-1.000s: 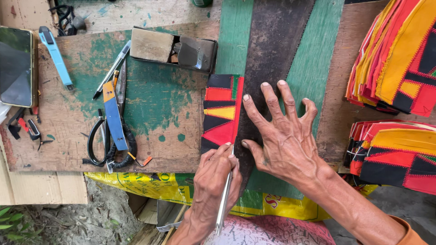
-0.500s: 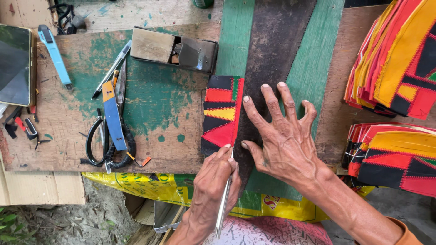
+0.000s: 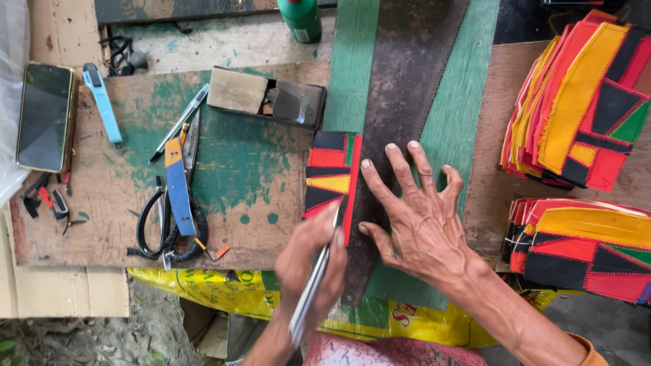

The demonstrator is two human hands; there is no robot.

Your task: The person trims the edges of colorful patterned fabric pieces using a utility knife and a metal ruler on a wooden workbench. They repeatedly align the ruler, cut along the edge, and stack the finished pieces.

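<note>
My right hand point(image 3: 424, 220) flat, fingers point(image 3: 380, 186) spread wide, pressing saw blade point(image 3: 407, 74) onto patchwork cloth point(image 3: 325, 173). My left hand point(image 3: 308, 261) fingers curled tight round knife point(image 3: 308, 298), tip at cloth edge.

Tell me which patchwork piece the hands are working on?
The single striped piece at the saw blade's edge; the others sit stacked at right.

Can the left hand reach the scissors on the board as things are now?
Probably yes. The left hand holds a thin blade tool beside the patterned fabric piece; the scissors lie to its left with only bare board between, but the hand is occupied.
</note>
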